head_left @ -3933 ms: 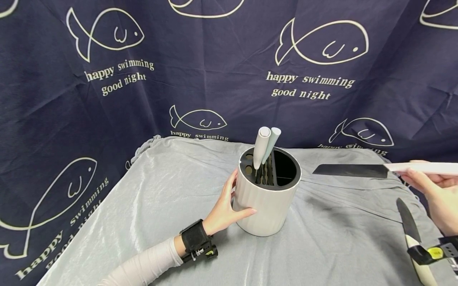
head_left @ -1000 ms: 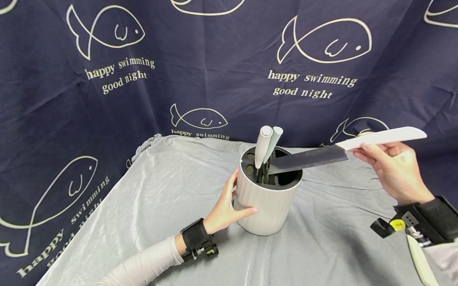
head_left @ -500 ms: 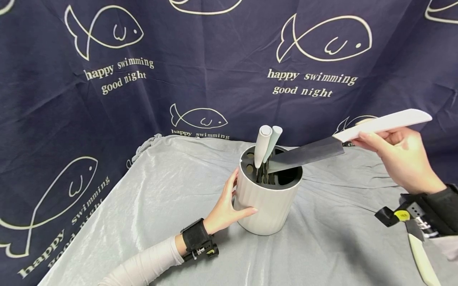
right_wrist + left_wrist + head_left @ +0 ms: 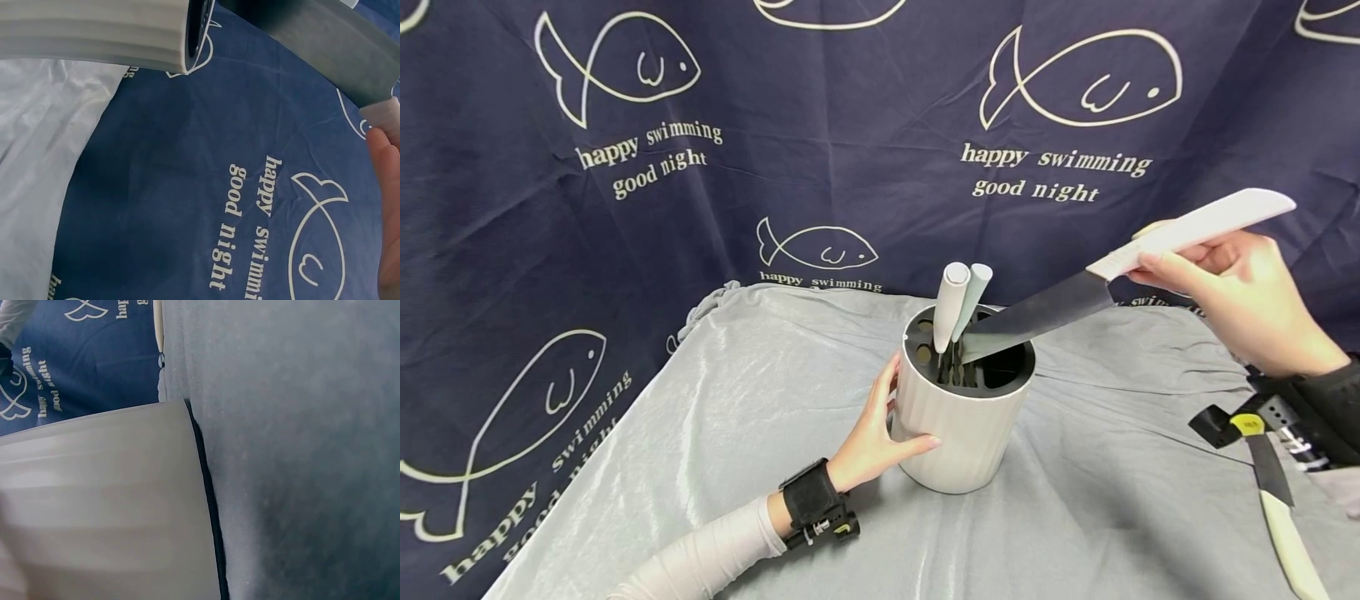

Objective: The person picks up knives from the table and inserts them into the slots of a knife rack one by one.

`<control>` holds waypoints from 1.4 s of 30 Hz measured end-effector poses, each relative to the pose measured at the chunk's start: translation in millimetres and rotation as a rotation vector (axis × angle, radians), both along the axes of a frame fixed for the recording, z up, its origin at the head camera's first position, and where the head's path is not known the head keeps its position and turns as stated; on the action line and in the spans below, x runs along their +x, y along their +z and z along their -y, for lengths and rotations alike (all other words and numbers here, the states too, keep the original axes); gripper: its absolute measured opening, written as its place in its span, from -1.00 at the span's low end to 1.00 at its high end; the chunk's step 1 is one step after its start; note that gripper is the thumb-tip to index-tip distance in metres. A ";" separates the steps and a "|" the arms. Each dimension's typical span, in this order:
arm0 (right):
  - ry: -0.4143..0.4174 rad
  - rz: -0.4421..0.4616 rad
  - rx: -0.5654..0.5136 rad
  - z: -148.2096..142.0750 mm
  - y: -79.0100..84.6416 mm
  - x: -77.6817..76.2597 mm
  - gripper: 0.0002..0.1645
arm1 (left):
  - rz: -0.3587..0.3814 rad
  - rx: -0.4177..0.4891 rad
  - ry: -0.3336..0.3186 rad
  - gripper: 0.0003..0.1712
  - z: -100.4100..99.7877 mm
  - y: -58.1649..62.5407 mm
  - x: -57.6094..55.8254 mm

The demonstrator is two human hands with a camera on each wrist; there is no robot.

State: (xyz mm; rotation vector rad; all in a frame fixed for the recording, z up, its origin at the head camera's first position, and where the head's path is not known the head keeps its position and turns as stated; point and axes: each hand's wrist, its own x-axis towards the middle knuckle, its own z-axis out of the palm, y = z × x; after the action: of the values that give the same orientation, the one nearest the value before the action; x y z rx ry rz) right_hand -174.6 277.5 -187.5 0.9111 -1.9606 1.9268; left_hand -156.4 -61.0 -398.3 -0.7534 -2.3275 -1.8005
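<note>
A white ribbed knife holder (image 4: 958, 442) with a black slotted top stands mid-table in the head view. My left hand (image 4: 868, 442) grips its left side, thumb across the front; the left wrist view shows the ribbed wall (image 4: 112, 506) close up. My right hand (image 4: 1232, 287) holds a wide-bladed kitchen knife (image 4: 1045, 312) by its white handle, thumb and fingers pinching near the blade. The knife slants down to the left, its tip at the slots and hidden from clear view. Two handles, one white (image 4: 951, 308) and one pale green (image 4: 973, 296), stick up from the holder.
Another knife with a cream handle (image 4: 1288, 537) and dark blade lies on the grey cloth (image 4: 760, 375) at the right, below my right wrist. A navy curtain (image 4: 820, 150) with fish drawings hangs behind the table. The holder's right side has an open compartment (image 4: 1009, 364).
My right hand has brought the knife leftward from the far right to the holder's top, then raised its handle so the blade tilts more steeply. My left hand stays on the holder.
</note>
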 end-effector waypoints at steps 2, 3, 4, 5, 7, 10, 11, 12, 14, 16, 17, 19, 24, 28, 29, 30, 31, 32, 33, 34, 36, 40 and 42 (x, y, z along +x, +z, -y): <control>-0.007 0.001 0.018 1.1 3.5 -0.9 -0.72 | -0.003 0.000 -0.002 0.30 -0.1 -0.2 -0.5; -0.021 0.004 0.035 1.6 5.5 -1.3 -0.72 | -0.005 -0.001 -0.002 0.30 0.0 -0.3 -0.7; -0.029 0.008 0.050 2.5 7.5 -2.0 -0.73 | -0.007 0.000 -0.002 0.30 0.0 -0.5 -0.8; -0.026 0.014 0.059 3.4 9.5 -3.0 -0.74 | -0.008 0.001 -0.002 0.30 0.1 -0.7 -0.9; -0.044 0.025 0.097 5.1 13.7 -4.8 -0.77 | -0.009 0.004 -0.003 0.30 0.2 -0.8 -0.9; -0.045 0.040 0.139 7.2 19.2 -7.8 -0.80 | -0.012 0.004 -0.002 0.30 0.2 -0.7 -0.8; -0.048 0.040 0.154 7.6 20.7 -8.4 -0.81 | -0.012 0.003 -0.002 0.30 0.2 -0.7 -0.8; -0.050 0.039 0.167 8.0 22.4 -9.1 -0.81 | -0.010 0.002 -0.003 0.30 0.2 -0.7 -0.7; -0.026 0.045 0.166 8.5 24.7 -10.8 -0.79 | -0.009 0.002 -0.005 0.30 0.0 -0.6 -0.8; -0.010 0.050 0.170 9.0 26.8 -12.8 -0.78 | -0.008 0.004 -0.007 0.30 -0.1 -0.4 -1.0; -0.007 0.053 0.175 9.4 27.9 -14.1 -0.78 | -0.007 0.006 -0.009 0.30 0.0 -0.4 -1.1; 0.005 0.069 0.175 10.3 29.4 -16.9 -0.78 | -0.006 0.008 -0.012 0.30 0.0 -0.4 -1.4; -0.011 0.117 0.196 13.7 32.9 -23.8 -0.81 | -0.005 0.009 -0.015 0.30 0.2 -1.1 -1.6; -0.029 0.139 0.222 16.5 35.9 -26.6 -0.83 | -0.004 0.007 -0.012 0.30 0.1 -0.9 -1.4; -0.022 0.144 0.213 17.1 36.4 -26.8 -0.83 | -0.004 0.006 -0.012 0.30 0.0 -0.7 -1.2; -0.020 0.144 0.211 17.6 36.8 -26.7 -0.82 | -0.003 0.005 -0.011 0.30 -0.1 -0.6 -1.0; -0.020 0.144 0.212 18.1 37.1 -26.4 -0.82 | -0.003 0.005 -0.011 0.30 -0.1 -0.4 -0.8; -0.020 0.141 0.212 18.7 37.4 -26.0 -0.82 | -0.003 0.006 -0.012 0.30 -0.2 0.0 -0.6; -0.019 0.135 0.211 19.2 37.5 -25.6 -0.82 | -0.001 0.006 -0.011 0.30 -0.2 0.1 -0.4; -0.018 0.133 0.209 19.7 37.6 -25.1 -0.82 | -0.001 0.008 -0.011 0.30 -0.2 0.3 -0.1; -0.021 0.127 0.213 20.8 37.6 -24.4 -0.81 | 0.000 0.010 -0.009 0.30 -0.1 0.6 0.4; 0.001 0.110 0.197 24.0 37.4 -23.9 -0.82 | -0.005 0.007 -0.003 0.30 0.2 0.4 0.9; 0.022 0.098 0.188 26.3 37.6 -24.3 -0.83 | -0.008 0.004 0.000 0.30 0.2 0.1 0.8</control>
State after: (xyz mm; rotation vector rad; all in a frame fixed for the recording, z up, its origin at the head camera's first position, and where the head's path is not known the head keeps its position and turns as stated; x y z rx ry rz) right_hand -198.9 251.3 -149.9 0.9033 -2.2281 1.8545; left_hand -155.6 -61.1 -398.2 -0.7593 -2.3181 -1.7984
